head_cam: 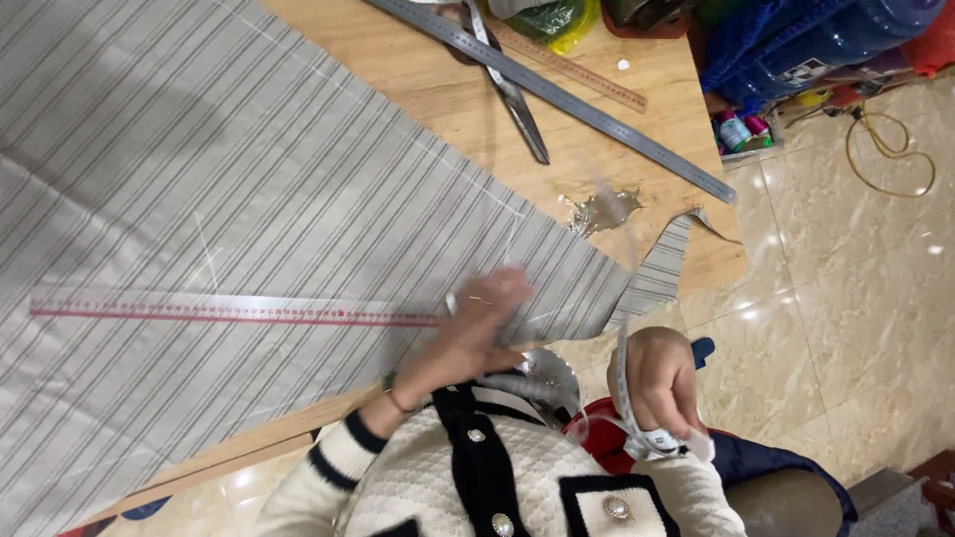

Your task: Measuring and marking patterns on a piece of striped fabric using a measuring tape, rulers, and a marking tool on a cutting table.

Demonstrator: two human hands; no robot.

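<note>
Greys, pale wood and cream knit across the frame

A grey cotton cloth with thin dark stripes fills the left and centre; on it lies a clear plastic ruler with red markings. At upper centre the light brown wooden tabletop carries a long silver steel ruler and grey metal scissors. At the bottom, a cream knitted cardigan with navy trim and pearly buttons shows. The glossy beige marbled floor tiles fill the right, with a blue plastic bottle at upper right.
</note>
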